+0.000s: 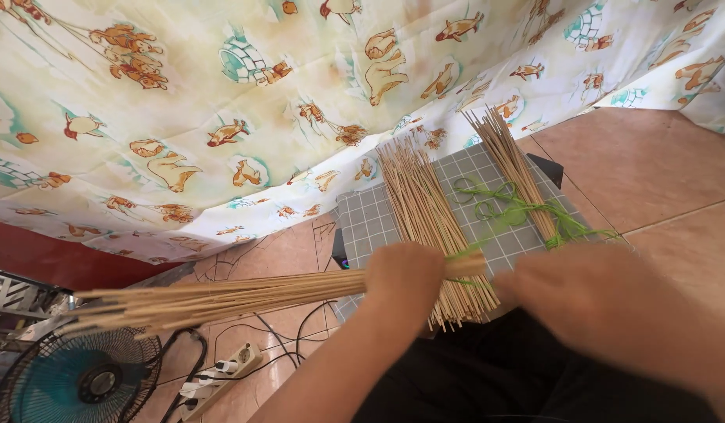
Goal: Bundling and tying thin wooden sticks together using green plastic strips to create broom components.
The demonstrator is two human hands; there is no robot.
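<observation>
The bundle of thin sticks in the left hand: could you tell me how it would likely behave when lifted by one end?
The bundle of sticks, gripped by the left hand, juts out level, so probably fairly stiff and light. Its far ends fan apart, so loose sticks may slip out.

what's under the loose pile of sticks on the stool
The loose pile of sticks lies on a grey gridded cutting mat, beside a green-tied stick bundle. The stool beneath is almost wholly covered. The left hand hides the pile's near end.

2 bare hands, left hand (403, 276) and right hand (593, 301), sleeveless forearms, dark clothing below
</observation>
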